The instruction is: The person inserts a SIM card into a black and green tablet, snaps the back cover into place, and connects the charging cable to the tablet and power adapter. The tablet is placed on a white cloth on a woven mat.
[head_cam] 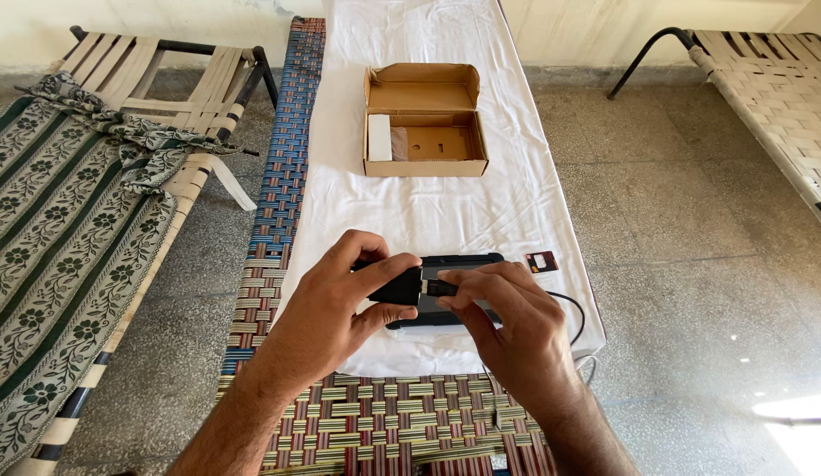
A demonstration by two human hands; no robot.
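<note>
1. We hold a black adapter (395, 287) in our left hand (340, 308), fingers pinched around it, just above the white sheet (446, 211).
2. Our right hand (507, 322) pinches the plug (440, 287) of a black cable (569, 313) at the adapter's end.
3. We judge it best to keep plug and socket in line, pushing straight.
4. A dark device (463, 261) lies beneath; an open box (425, 119) sits well beyond, a small card (542, 261) beside.
</note>
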